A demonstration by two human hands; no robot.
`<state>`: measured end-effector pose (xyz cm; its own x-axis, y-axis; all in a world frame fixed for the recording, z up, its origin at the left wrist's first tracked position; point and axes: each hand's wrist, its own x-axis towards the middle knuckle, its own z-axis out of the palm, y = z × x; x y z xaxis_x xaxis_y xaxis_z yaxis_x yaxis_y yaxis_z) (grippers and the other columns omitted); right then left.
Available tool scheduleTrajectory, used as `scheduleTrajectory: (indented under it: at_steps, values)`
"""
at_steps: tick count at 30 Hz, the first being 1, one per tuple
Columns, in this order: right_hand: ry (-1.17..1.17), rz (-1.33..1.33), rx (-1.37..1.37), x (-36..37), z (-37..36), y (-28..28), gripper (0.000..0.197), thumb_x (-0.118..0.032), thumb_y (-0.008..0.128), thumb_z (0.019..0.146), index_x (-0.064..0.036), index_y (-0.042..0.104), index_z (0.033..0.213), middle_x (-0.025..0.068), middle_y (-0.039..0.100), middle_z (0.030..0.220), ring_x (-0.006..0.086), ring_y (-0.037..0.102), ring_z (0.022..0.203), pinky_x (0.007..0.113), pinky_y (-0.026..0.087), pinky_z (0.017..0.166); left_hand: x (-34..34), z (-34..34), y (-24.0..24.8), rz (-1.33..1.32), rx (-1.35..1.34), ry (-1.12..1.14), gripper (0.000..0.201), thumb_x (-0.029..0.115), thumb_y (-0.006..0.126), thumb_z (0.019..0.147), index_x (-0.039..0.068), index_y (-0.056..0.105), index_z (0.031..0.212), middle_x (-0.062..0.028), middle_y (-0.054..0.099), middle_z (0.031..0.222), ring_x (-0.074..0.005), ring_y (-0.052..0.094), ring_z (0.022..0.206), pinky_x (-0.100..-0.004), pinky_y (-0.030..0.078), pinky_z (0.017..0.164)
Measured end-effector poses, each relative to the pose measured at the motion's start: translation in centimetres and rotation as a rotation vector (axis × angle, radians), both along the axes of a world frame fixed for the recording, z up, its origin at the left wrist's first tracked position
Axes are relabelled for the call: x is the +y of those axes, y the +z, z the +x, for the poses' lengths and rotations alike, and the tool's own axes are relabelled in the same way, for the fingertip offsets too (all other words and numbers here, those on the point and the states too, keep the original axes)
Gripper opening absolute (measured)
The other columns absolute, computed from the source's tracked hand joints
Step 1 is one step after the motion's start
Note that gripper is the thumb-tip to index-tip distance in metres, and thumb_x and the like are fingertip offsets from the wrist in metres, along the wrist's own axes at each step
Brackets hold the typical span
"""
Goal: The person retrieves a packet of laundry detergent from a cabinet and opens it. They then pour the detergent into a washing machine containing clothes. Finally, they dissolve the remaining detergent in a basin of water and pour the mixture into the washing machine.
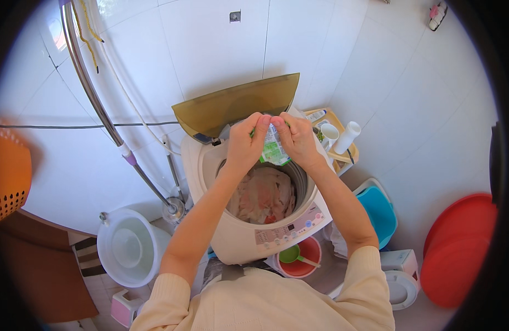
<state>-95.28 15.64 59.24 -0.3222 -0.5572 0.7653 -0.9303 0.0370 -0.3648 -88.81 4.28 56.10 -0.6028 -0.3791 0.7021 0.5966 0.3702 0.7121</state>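
Observation:
Both my hands pinch the top edge of a green and white packet (274, 149), held up over the open drum of a top-loading washing machine (240, 251). My left hand (248, 140) grips one top corner, and my right hand (298, 138) grips the other, thumbs nearly touching. The packet hangs down between them; whether its top is torn is hidden by my fingers. Below it, pale pinkish cloth (263, 193) lies bunched in the drum. Behind my hands the machine's brownish see-through lid (238, 102) stands raised.
A cream tray (337, 118) with a white mug (328, 134) and white bottle (348, 137) sits behind right. Left stand a white bucket (127, 248) and a mop pole (94, 94). A red bucket (315, 251) with a green ladle (290, 254), teal basin (378, 215) and red basins (458, 259) are around.

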Motion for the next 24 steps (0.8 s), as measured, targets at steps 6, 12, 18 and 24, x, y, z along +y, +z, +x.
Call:
scheduleTrajectory:
  at_steps: [6,12,18,24]
  values:
    - [0.012,-0.063,0.193,0.1,0.1,0.3,0.026,-0.012,0.050,0.084,-0.0007,0.044,0.062,0.0107,0.036,0.050,0.0263,0.039,0.042,0.033,0.032,0.039,0.7,-0.3,0.5,-0.045,0.143,0.041,0.023,0.017,0.049,0.086,-0.001,0.051,0.073,-0.0100,0.046,0.057,-0.0184,0.041,0.049,-0.0267,0.035,0.048]
    - [0.009,-0.111,0.286,0.6,0.1,0.1,0.025,-0.011,0.049,0.084,-0.0008,0.043,0.062,0.0098,0.037,0.051,0.0253,0.041,0.041,0.032,0.032,0.038,1.6,-0.1,-0.2,0.044,0.124,-0.008,0.020,0.015,0.052,0.084,-0.002,0.052,0.074,-0.0088,0.046,0.060,-0.0163,0.044,0.054,-0.0253,0.035,0.051]
    - [0.007,-0.106,0.202,1.3,-0.1,-0.2,0.025,-0.010,0.049,0.084,-0.0008,0.043,0.062,0.0098,0.037,0.051,0.0254,0.041,0.041,0.032,0.032,0.038,1.9,-0.1,-0.9,0.049,0.134,-0.137,0.014,0.008,0.057,0.080,-0.004,0.053,0.075,-0.0012,0.045,0.067,-0.0078,0.039,0.062,-0.0199,0.033,0.055]
    - [-0.005,-0.123,0.233,1.7,-0.2,-0.7,0.026,-0.010,0.049,0.084,-0.0011,0.042,0.061,0.0095,0.038,0.051,0.0257,0.042,0.042,0.033,0.032,0.039,1.9,0.3,-1.4,0.033,0.077,-0.177,0.014,0.008,0.056,0.080,-0.004,0.053,0.074,-0.0005,0.044,0.066,-0.0068,0.038,0.060,-0.0200,0.032,0.054]
